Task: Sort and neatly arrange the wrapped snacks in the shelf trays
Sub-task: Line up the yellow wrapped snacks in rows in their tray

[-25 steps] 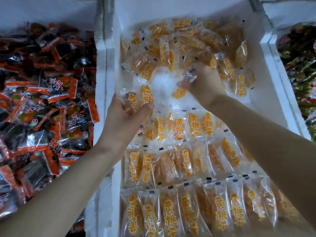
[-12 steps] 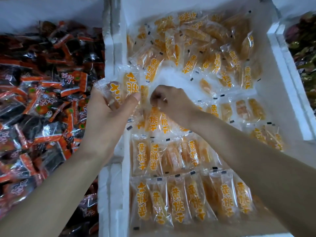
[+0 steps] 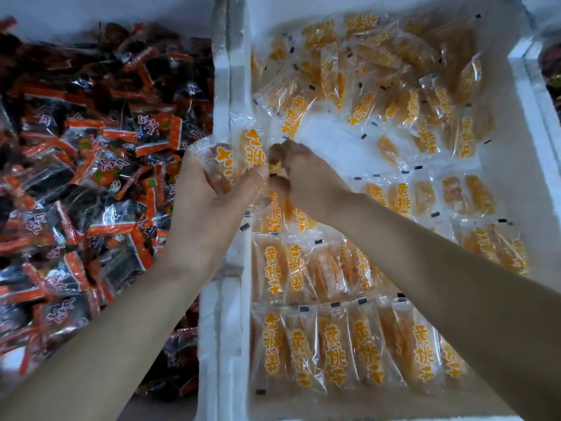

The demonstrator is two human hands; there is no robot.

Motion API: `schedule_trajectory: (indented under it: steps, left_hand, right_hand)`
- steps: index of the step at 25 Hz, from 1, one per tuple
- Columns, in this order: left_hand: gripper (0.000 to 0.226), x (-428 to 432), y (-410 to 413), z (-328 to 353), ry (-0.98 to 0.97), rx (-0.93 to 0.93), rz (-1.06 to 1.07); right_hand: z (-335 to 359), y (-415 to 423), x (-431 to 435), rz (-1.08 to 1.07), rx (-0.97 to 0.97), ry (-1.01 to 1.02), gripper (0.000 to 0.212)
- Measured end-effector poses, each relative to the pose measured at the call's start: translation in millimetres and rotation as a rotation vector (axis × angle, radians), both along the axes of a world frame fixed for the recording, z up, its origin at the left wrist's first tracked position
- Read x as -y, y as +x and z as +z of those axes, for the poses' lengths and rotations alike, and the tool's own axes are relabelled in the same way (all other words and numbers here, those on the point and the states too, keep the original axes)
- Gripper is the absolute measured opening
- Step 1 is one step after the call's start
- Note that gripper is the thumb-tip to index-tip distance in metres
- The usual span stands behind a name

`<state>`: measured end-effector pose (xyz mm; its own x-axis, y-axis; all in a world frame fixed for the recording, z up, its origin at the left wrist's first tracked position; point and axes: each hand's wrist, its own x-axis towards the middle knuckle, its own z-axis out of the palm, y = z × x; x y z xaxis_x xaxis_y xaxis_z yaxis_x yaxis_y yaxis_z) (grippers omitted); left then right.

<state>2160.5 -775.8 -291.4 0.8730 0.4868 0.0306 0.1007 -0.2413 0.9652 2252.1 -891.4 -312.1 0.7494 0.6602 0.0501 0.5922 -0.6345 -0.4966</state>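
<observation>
Clear packets of orange dried-peach snacks with orange lettering fill the white foam tray. Neat rows of packets lie in its near half and a loose heap at its far end. My left hand grips a small stack of these packets upright over the tray's left wall. My right hand is right beside it, its curled fingers pinching a packet against the stack's edge; most of that packet is hidden.
A left tray holds a jumbled heap of black-and-red wrapped snacks. A white foam divider separates the two trays. At the far right edge a third tray with dark wrapped snacks shows. Bare white tray floor lies beyond my hands.
My right hand came back from the loose heap at the far end and moved left to meet the stack in my left hand. The left hand lifted slightly toward the divider.
</observation>
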Motion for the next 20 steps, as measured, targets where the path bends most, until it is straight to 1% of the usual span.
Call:
schedule_trajectory:
  steps: [2,3,5,7,8,9,10,12,13,14,16,18,19,20]
  left_hand:
    - [0.043,1.3,-8.3,0.7,0.019,0.007,0.001]
    - [0.042,1.9,-12.7,1.4,0.036,0.01,0.002]
    - [0.037,4.1,-17.2,6.4,0.028,0.005,0.005]
    - [0.029,6.3,-17.6,10.2,0.0,-0.001,0.015]
    - [0.025,8.8,-19.0,12.7,-0.017,0.007,0.016]
    - [0.025,10.1,-20.0,13.7,-0.024,0.017,0.024]
    - [0.027,11.6,-20.7,16.1,-0.03,0.016,0.031]
    - [0.03,9.9,-20.6,17.8,-0.035,0.016,0.034]
    - [0.03,8.1,-20.3,17.8,-0.026,0.012,0.04]
    - [0.033,6.3,-20.0,18.6,-0.024,0.002,0.051]
    - [0.037,2.1,-19.2,20.5,-0.026,0.007,0.063]
    - [0.037,0.0,-20.2,22.5,-0.037,0.02,0.054]
    - [0.036,-1.1,-21.3,22.4,-0.044,0.024,0.045]
    - [0.036,-1.8,-22.9,23.0,-0.057,0.028,0.036]
  right_hand:
    - [4.4,1.1,14.1,-0.134,0.001,0.026,0.04]
    - [6.2,0.7,25.0,-0.152,-0.031,-0.025,0.049]
    - [10.0,-5.7,44.1,-0.059,-0.054,-0.217,0.066]
    - [5.9,-9.8,50.6,0.062,0.032,-0.311,0.067]
    - [3.3,-10.0,49.1,0.092,0.068,-0.308,0.064]
    - [2.2,-9.2,45.6,0.092,0.072,-0.26,0.059]
    - [2.0,-6.5,40.8,0.053,0.037,-0.165,0.054]
    - [2.2,2.2,29.3,-0.095,-0.053,0.063,0.043]
    - [-0.1,9.4,22.5,-0.172,-0.088,0.124,0.039]
    - [-3.2,17.8,14.7,-0.239,-0.134,0.13,0.038]
    - [-10.7,32.0,-3.8,-0.323,-0.231,0.025,0.046]
    - [-14.2,40.6,-21.3,-0.36,-0.303,-0.078,0.066]
    - [-13.7,43.3,-27.7,-0.374,-0.337,-0.078,0.076]
    - [-13.0,45.3,-33.4,-0.384,-0.371,-0.055,0.082]
